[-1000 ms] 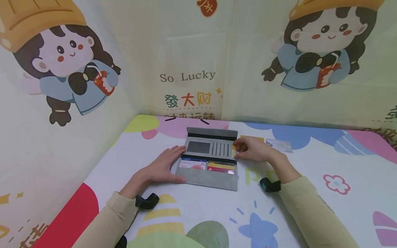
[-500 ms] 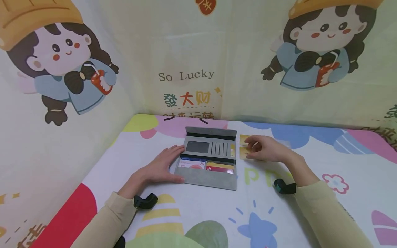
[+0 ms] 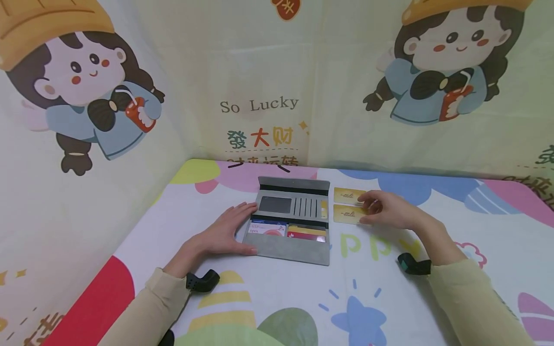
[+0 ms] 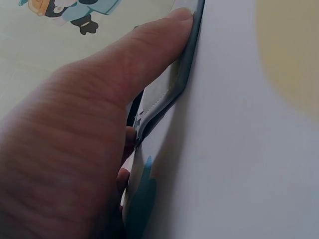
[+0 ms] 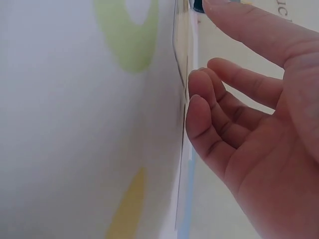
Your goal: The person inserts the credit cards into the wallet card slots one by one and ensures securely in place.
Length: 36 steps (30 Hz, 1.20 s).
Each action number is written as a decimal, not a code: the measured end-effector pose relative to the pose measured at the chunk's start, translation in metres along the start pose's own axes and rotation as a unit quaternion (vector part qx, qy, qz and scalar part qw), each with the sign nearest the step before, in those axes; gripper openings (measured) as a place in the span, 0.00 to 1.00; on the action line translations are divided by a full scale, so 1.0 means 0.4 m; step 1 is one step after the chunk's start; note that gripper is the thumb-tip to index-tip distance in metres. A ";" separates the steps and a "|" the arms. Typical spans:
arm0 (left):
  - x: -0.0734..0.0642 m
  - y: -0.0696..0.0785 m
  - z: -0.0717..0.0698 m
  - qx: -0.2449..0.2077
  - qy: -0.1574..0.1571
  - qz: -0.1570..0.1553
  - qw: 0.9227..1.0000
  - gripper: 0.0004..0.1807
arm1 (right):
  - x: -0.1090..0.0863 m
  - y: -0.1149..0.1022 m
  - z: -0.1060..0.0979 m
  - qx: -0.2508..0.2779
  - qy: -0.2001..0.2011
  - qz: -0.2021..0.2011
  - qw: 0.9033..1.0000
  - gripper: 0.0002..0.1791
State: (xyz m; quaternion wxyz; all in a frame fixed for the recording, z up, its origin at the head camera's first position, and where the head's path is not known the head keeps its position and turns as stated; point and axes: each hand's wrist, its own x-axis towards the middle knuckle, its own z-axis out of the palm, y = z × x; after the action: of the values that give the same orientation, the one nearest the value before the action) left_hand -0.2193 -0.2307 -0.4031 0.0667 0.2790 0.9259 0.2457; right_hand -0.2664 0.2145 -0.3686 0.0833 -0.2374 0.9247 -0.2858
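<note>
A grey wallet (image 3: 294, 252) lies unfolded on the table in the head view. My left hand (image 3: 220, 235) rests along its left edge, the thumb (image 4: 164, 37) flat on the lower corner. A yellow card edge (image 3: 324, 210) shows in the wallet's right slot. Its lower pockets hold a white-and-blue card (image 3: 267, 228) and a red-and-gold card (image 3: 306, 234). Right of the wallet lie two gold cards, an upper one (image 3: 346, 195) and a lower one (image 3: 347, 215). My right hand (image 3: 396, 211) hovers at their right ends, fingers loosely bent, nothing between thumb and fingers.
A printed cloth (image 3: 277, 288) covers the table, and a patterned backdrop (image 3: 337, 96) rises behind and at the left. Black wrist cameras sit on the left wrist (image 3: 203, 281) and the right wrist (image 3: 414, 264).
My right hand has left the wallet's right slot and moved right, uncovering the gold cards. It now hides the silver card seen earlier. My left hand stays on the wallet.
</note>
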 end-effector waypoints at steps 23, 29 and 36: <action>-0.003 0.009 -0.002 0.003 0.000 -0.001 1.000 0.59 | -0.008 0.024 0.004 -0.021 -0.011 -0.017 1.000 0.26; -0.004 0.007 -0.001 0.003 -0.003 -0.001 1.000 0.59 | -0.009 0.022 0.008 -0.011 -0.010 -0.027 1.000 0.24; -0.004 0.009 -0.002 0.002 -0.003 -0.001 1.000 0.59 | -0.011 0.019 0.011 0.003 -0.005 -0.013 1.000 0.27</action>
State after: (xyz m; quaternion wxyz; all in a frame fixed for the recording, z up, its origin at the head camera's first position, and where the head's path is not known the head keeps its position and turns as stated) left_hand -0.2166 -0.2295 -0.4005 0.0687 0.2786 0.9267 0.2427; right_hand -0.2644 0.2199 -0.3763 0.0845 -0.2508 0.9202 -0.2884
